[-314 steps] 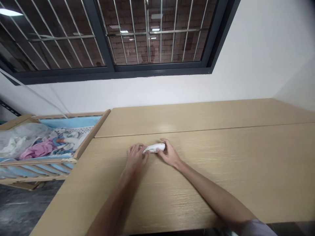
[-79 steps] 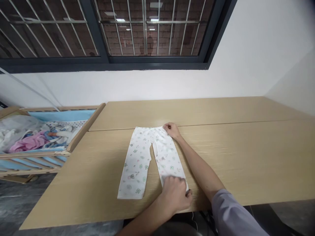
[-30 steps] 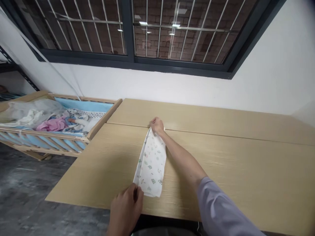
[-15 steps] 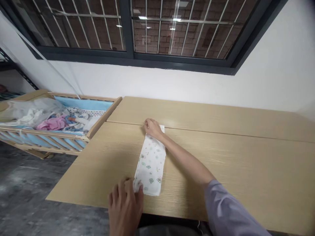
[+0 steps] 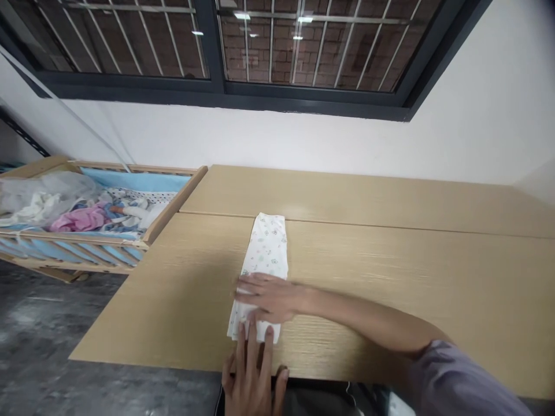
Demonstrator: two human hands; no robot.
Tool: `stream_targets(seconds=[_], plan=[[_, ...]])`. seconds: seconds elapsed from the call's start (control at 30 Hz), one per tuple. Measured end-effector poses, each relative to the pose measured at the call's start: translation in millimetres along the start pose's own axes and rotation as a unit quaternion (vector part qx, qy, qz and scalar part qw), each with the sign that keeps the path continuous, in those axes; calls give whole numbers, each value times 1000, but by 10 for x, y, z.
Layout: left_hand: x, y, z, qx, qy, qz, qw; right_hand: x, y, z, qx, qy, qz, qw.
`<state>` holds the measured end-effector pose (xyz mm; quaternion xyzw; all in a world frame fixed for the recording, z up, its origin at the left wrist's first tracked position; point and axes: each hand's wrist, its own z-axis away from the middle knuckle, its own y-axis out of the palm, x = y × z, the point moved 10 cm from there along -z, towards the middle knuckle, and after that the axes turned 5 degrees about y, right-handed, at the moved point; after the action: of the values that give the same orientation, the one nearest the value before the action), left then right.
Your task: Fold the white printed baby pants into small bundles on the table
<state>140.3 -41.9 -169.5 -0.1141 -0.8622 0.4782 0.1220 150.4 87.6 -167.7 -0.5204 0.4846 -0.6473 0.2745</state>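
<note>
- the right hand (image 5: 269, 298) has moved from the far end and now rests flat across the near end of the folded white printed baby trousers (image 5: 266, 254), fingers extended, gripping nothing
- the left hand (image 5: 254, 375) is open at the table's near edge, fingers spread, their tips at the trousers' near end, with no pinch
- the trousers lie in a long narrow strip on the wooden table (image 5: 390, 260), their far end now free of any hand and reaching the seam between its boards
- beside the table stands a wooden cot (image 5: 173, 202), with a pink garment (image 5: 80, 219) among the clothes inside
</note>
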Motion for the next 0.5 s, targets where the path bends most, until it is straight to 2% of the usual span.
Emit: stream_targets(seconds=[0.17,0.33,0.43,0.5], plan=[[-35,-39,-57,20,13,-5,1000,-882,-214,-186,-43,110,-5,993],[-23,-9,-25,30,-38,22,999,-1770,-608,-243,-102,225,5,969],[-53,3,-22,39,-46,36,998,-2128,-751,-245,-102,263,25,959],[-65,-6,-29,40,-48,39,997,-2218,-785,-258,-94,261,36,960]])
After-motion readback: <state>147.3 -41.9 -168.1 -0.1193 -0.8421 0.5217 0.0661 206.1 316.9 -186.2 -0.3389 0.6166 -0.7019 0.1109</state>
